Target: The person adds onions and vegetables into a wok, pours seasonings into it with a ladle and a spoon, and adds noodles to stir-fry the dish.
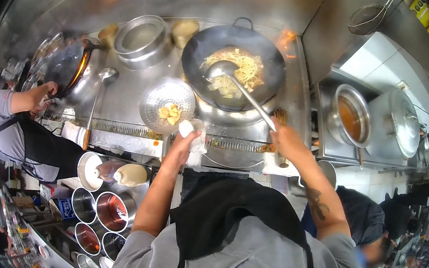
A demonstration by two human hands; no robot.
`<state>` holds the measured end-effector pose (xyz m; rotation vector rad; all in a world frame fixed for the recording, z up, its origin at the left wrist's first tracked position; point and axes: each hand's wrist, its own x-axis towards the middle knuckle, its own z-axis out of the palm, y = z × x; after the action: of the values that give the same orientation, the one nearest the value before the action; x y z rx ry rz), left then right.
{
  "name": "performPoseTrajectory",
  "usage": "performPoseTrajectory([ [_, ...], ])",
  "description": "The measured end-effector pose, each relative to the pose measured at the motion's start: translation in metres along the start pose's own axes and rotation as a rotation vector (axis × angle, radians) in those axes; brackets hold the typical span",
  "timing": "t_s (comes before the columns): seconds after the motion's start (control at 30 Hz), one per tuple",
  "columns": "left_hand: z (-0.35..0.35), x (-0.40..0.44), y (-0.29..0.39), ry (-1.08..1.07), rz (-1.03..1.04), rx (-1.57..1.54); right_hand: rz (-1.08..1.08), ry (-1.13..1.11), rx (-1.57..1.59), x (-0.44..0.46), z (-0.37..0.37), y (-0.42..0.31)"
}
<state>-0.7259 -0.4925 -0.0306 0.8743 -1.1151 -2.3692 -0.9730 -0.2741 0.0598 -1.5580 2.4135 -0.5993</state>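
My right hand (286, 140) is wrapped round the handle of a long metal ladle (247, 94). The ladle's bowl rests among noodles (247, 67) in a dark wok (195, 48), over pale pieces of food. At the front edge of the stove, my left hand (186, 140) is closed on a crumpled white cloth (200, 141). Just beyond that hand lies a round perforated strainer (157, 95), holding yellowish food chunks (170, 112). Whether the left hand also touches the strainer's handle is hidden.
A metal pot (142, 42) stands at the back of the stove, between woven baskets (185, 33). Another ladle (95, 103) lies left. A co-worker (17, 126) handles a flaming wok (67, 65). Right, a pot holds brown liquid (349, 118). Sauce containers (113, 211) stand lower left.
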Motion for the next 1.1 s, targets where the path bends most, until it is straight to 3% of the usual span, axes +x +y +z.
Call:
performPoseTrajectory([
  [0.13, 0.014, 0.032, -0.008, -0.076, -0.118, -0.218, 0.071, 0.094, 0.006, -0.027, -0.009, 0.015],
  [0.17, 0.026, 0.040, -0.007, 0.048, -0.161, -0.123, 0.138, 0.034, 0.012, -0.026, -0.010, 0.014],
  [0.23, 0.046, 0.061, -0.006, 0.050, -0.216, -0.226, 0.285, -0.084, 0.029, -0.028, -0.010, 0.007],
  [0.33, 0.074, 0.091, -0.003, 0.026, -0.271, -0.306, 0.224, -0.110, 0.146, -0.038, -0.005, 0.018],
  [0.37, 0.086, 0.096, -0.001, 0.048, -0.283, -0.309, 0.141, -0.026, 0.251, -0.044, -0.010, 0.018],
  [0.47, 0.097, 0.106, -0.001, 0.072, -0.304, -0.319, 0.210, -0.094, 0.296, -0.043, -0.025, 0.014],
  [0.57, 0.092, 0.112, -0.005, 0.110, -0.286, -0.348, -0.074, 0.010, 0.075, -0.024, 0.015, 0.066],
  [0.67, 0.074, 0.137, -0.020, 0.133, -0.226, -0.368, 0.205, -0.184, 0.238, -0.023, -0.031, 0.019],
  [0.8, 0.063, 0.154, -0.027, 0.118, -0.281, -0.336, 0.182, -0.193, 0.274, -0.051, -0.072, 0.004],
  [0.9, 0.070, 0.131, -0.018, 0.148, -0.241, -0.262, 0.255, -0.432, 0.409, -0.053, -0.098, -0.006],
  [1.0, 0.102, 0.077, 0.004, 0.180, -0.272, -0.309, 0.129, -0.403, 0.282, -0.067, -0.101, 0.000],
  [1.03, 0.111, 0.061, 0.010, 0.157, -0.282, -0.308, 0.246, -0.475, 0.318, -0.068, -0.111, -0.007],
  [1.1, 0.120, 0.040, 0.011, 0.146, -0.288, -0.325, 0.211, -0.528, 0.313, -0.063, -0.104, 0.003],
])
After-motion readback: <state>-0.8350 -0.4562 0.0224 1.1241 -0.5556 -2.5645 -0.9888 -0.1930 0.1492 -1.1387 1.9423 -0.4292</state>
